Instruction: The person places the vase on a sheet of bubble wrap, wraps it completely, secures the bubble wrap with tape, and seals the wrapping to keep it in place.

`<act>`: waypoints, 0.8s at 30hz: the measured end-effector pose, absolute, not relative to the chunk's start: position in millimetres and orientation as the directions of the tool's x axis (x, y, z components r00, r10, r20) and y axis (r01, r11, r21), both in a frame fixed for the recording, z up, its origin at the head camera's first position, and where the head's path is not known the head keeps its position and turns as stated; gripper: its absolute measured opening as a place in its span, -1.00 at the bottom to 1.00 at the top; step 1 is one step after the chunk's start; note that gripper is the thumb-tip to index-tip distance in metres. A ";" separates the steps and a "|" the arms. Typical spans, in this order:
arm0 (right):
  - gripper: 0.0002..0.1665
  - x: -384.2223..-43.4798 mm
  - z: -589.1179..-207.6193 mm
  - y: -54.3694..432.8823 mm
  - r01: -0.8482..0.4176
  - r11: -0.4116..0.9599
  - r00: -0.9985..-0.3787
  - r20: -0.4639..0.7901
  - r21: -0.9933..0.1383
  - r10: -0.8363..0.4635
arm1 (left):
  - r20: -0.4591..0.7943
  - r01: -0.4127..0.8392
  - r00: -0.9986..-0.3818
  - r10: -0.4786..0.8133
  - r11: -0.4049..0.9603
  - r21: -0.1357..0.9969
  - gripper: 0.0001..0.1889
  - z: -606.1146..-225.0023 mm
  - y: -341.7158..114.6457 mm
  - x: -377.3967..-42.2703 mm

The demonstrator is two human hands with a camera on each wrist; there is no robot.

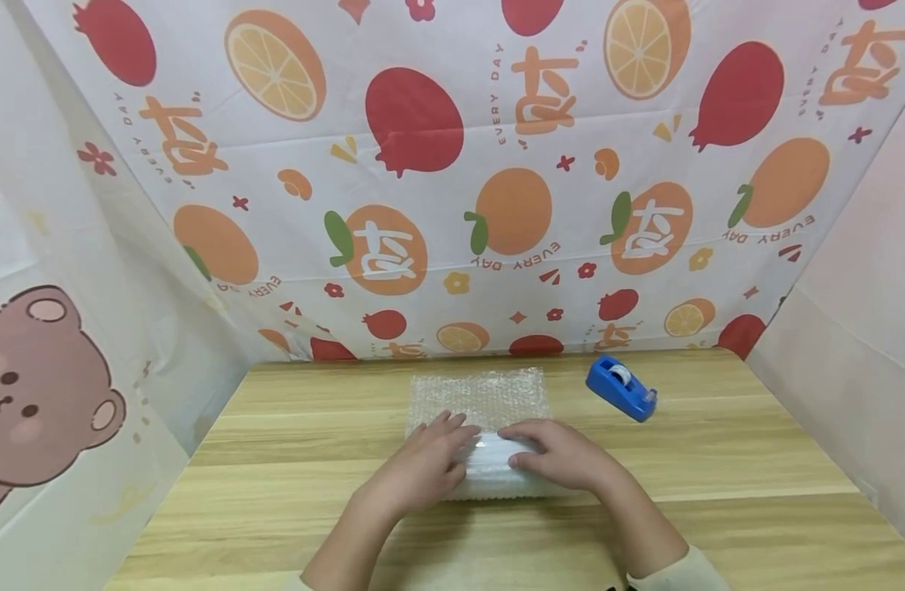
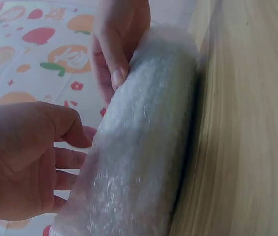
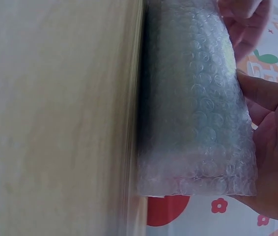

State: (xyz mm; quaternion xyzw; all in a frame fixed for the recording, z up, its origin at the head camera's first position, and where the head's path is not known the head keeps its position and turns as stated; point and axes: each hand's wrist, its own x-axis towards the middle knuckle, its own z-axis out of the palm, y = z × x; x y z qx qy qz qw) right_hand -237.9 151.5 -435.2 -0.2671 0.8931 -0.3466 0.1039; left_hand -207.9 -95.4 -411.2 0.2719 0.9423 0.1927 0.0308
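A white bundle (image 1: 491, 472) rolled in clear bubble wrap lies crosswise on the table; what is inside cannot be made out. Beyond it, a flat stretch of bubble wrap (image 1: 482, 396) spreads toward the back. My left hand (image 1: 426, 464) rests on the roll's left part, fingers extended over its top. On the right part lies my right hand (image 1: 559, 455), its thumb and fingers touching the wrap. The left wrist view shows the rolled bubble wrap (image 2: 134, 142) close up, fingers along its far side. In the right wrist view, my thumb lies against the roll (image 3: 198, 98).
A blue tape dispenser (image 1: 621, 387) with a roll of tape stands at the back right of the wooden table (image 1: 290, 492). Behind the table hangs a fruit-printed cloth (image 1: 438, 197). Another cloth with a bear print (image 1: 46, 394) hangs at the left.
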 end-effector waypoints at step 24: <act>-0.49 -236.9 -434.1 150.6 -0.422 0.636 -0.835 0.002 -0.646 -0.551 | 0.081 0.540 -0.834 0.545 0.780 0.317 -0.54 -424.6 -85.9 -203.4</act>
